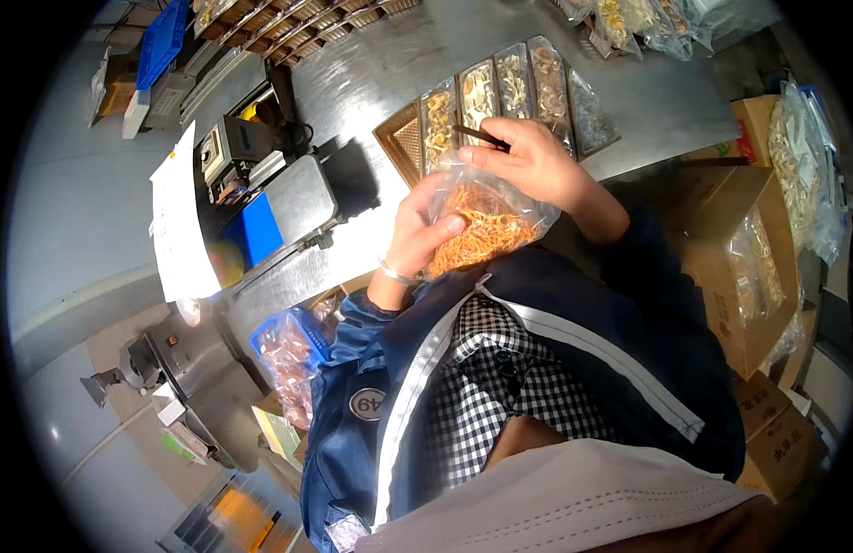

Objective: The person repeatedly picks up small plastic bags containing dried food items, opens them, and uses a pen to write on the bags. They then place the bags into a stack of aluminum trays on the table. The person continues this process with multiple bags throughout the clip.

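A clear plastic bag (496, 229) full of thin orange dried strands is held up close to my body, its mouth toward the table. My left hand (417, 230) is closed on the bag's left side, thumb pressed across its front. Above the bag's mouth, my right hand (528, 164) pinches a slim black stick-like tool (483, 137), whose exact kind I cannot make out. Just beyond the hands stand narrow clear trays of dried pieces (512, 78) in a row, with a brown textured tray (402, 143) at their left end.
A weighing scale with a metal plate (299, 198) stands left on the steel table (371, 74). Stacked brown trays (288, 23) are at the far left. Bagged dried goods (629, 23) lie far right. An open cardboard box (735, 249) stands right, a blue basket (302, 336) lower left.
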{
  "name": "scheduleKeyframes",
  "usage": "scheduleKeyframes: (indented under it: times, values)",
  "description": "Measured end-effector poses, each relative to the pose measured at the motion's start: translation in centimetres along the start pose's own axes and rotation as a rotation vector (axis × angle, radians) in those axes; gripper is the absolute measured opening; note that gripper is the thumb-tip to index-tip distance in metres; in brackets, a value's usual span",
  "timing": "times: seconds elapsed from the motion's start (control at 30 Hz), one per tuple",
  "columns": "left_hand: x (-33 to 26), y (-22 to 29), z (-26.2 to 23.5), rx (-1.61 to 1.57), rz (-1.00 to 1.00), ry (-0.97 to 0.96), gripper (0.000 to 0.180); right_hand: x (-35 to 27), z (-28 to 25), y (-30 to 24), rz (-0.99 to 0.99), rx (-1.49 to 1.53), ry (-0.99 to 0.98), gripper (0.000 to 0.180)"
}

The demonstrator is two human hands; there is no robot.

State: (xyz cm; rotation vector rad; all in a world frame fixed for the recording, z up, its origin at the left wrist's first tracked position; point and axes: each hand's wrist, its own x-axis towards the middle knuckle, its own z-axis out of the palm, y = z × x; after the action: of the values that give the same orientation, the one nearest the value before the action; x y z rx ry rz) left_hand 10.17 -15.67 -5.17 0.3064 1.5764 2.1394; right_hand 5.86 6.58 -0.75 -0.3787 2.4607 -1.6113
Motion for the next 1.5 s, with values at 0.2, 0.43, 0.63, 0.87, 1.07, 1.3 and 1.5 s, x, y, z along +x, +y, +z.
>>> scheduleKeyframes:
  times: [0.2, 0.43, 0.63, 0.87, 1.07, 1.3, 1.5]
  values:
    - [0.8, 0.3, -0.2, 0.043, 0.006, -0.052, 0.058, 0.2, 0.5, 1.2, -0.144, -0.024, 0.000, 0.036]
    - [2.2, 0.5, 1.1, 0.283, 0.313, 0.125, 0.084, 1.3, 2.2, 5.0, 0.166, 0.389, -0.165, 0.037]
    - [2.3, 1.1, 1.1, 0.539, 0.425, 0.116, 0.032, 1.2, 3.4, 6.1, 0.129, 0.705, -0.072, 0.014]
    - [2.2, 0.0, -0.7, -0.064, 0.170, 0.381, 0.026, 0.4, 0.1, 5.1, -0.163, 0.139, 0.056, 0.017]
    - [2.8, -1.5, -1.5, -0.048, 0.092, 0.532, 0.030, -2.5, 0.2, 4.7, -0.409, 0.069, 0.254, 0.015]
    - [8.1, -0.8, -2.0, 0.035, 0.129, 0.691, 0.033, 0.4, 1.8, 4.7, -0.372, -0.299, 0.548, 0.016]
    - [10.6, -2.8, -0.4, 0.140, 0.275, 0.773, 0.031, 4.0, 1.3, 5.8, -0.245, -0.179, 0.561, 0.021]
